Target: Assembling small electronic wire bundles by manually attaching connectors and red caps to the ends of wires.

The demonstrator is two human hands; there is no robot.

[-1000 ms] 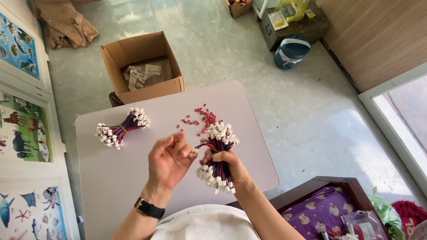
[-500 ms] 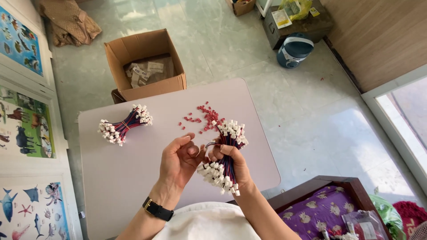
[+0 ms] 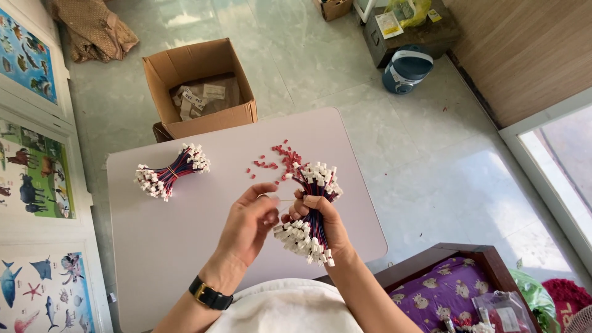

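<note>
**Desk:** Pale tiled floor, a small white table (image 3: pixel 185 246) seen from above. What is on it?

**Photographer:** A bundle of red and blue wires with white connectors (image 3: pixel 171 171) lies near the far left corner, tied at its middle. Small red pieces (image 3: pixel 277 159) are scattered near the far edge, right of centre.

**Desk:** And the hands?

**Photographer:** The right hand (image 3: pixel 324 225) is closed around the waist of a second wire bundle (image 3: pixel 310 213), held upright above the table, connectors fanning out above and below the fist. The left hand (image 3: pixel 250 225), with a dark watch (image 3: pixel 210 294) on its wrist, is half curled just beside it, thumb and forefinger pinched together on something thin; I cannot tell what.

**Desk:** Surroundings?

**Photographer:** An open cardboard box (image 3: pixel 200 86) stands on the floor beyond the table. Animal posters (image 3: pixel 34 172) line the left edge, and a purple patterned cushion (image 3: pixel 444 296) sits at lower right.
</note>
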